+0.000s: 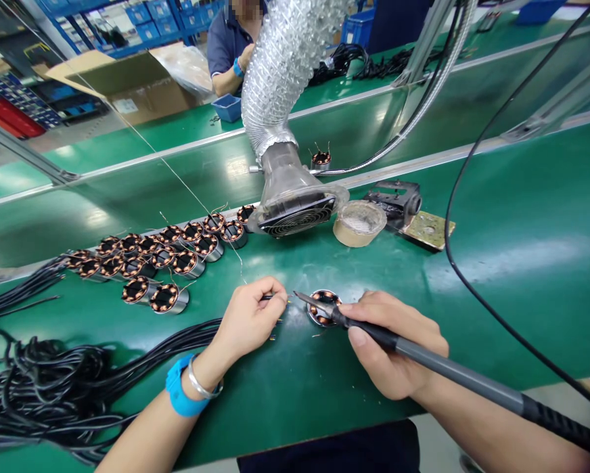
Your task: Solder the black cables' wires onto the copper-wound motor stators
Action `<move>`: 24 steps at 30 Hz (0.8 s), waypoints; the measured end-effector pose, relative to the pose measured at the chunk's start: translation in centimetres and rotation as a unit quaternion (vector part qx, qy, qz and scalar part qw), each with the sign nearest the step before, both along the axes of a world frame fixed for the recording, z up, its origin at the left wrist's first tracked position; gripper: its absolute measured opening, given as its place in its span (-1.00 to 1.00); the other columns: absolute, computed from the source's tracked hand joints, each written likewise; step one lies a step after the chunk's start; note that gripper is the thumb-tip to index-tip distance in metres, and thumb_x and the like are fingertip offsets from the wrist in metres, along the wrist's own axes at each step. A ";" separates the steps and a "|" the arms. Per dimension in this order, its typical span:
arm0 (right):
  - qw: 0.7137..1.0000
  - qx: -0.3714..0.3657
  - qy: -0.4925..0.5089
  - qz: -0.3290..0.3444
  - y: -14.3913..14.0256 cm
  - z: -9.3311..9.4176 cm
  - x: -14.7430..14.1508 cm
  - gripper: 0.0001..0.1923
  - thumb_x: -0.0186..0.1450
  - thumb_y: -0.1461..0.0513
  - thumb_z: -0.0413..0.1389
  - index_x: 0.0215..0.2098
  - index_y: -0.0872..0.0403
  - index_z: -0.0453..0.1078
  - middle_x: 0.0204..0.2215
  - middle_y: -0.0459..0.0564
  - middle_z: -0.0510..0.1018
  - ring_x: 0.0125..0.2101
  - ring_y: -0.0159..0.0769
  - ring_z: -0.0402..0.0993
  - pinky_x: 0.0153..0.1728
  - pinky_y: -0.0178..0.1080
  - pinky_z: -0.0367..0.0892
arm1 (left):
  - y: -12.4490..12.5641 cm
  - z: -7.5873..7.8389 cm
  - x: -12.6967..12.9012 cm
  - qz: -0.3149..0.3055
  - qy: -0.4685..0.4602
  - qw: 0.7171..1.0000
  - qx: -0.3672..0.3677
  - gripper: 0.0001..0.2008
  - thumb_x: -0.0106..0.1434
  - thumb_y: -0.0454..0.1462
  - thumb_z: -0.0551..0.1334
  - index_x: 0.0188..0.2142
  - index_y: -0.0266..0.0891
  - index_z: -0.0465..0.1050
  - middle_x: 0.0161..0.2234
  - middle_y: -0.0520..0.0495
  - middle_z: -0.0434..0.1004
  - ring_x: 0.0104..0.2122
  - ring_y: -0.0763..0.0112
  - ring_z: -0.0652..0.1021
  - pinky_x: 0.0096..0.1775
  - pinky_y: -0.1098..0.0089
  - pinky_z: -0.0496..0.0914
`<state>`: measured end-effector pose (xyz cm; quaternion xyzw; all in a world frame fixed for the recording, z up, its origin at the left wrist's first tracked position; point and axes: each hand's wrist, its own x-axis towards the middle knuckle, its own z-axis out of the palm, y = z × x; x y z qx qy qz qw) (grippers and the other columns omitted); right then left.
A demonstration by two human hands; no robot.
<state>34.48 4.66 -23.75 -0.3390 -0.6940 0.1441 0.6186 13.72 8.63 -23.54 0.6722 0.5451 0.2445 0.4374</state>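
My right hand (pixel 398 341) is closed round a soldering iron (pixel 423 355), its tip pointing left. That tip hangs close to the thin wire ends at my left fingertips; whether they touch I cannot tell. In a pinch, my left hand (pixel 253 315) holds a black cable (pixel 266 297) with fine coloured wires at its end. Behind the iron's front part a motor stator (pixel 319 315) with copper windings sits on the green bench, partly covered by the iron. A bundle of black cables (pixel 177 345) runs under my left wrist.
Rows of stators (pixel 169 263) stand at the left. A fume extractor hood (pixel 299 203) hangs from a silver duct ahead, beside a round tub (pixel 359 225) and an iron stand (pixel 398 203). A black cord (pixel 455 217) loops down the right. Across the bench sits another person (pixel 228 52).
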 end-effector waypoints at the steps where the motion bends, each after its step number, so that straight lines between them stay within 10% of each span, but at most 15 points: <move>1: 1.000 -0.001 -0.001 0.000 0.0 0.0 0.0 -0.69 0.14 0.44 0.10 -0.17 0.12 0.48 -0.47 -0.01 0.57 -0.58 -0.37 0.44 -0.58 -0.26 0.37 | 0.0 0.0 0.0 0.002 0.003 1.000 0.000 -0.86 0.22 -0.29 0.12 -0.46 -0.22 0.37 -0.63 0.16 0.18 -0.59 0.53 0.19 -0.49 0.49 0.10; 24: 1.000 -0.009 0.002 0.012 0.1 0.4 0.3 -0.65 0.21 0.38 0.09 -0.06 0.01 0.46 -0.42 -0.02 0.58 -0.52 -0.30 0.46 -0.53 -0.21 0.40 | 0.1 -0.2 -0.1 0.002 -0.038 0.999 -0.024 -0.84 0.24 -0.25 0.12 -0.46 -0.24 0.35 -0.57 0.12 0.24 -0.53 0.50 0.24 -0.44 0.48 0.15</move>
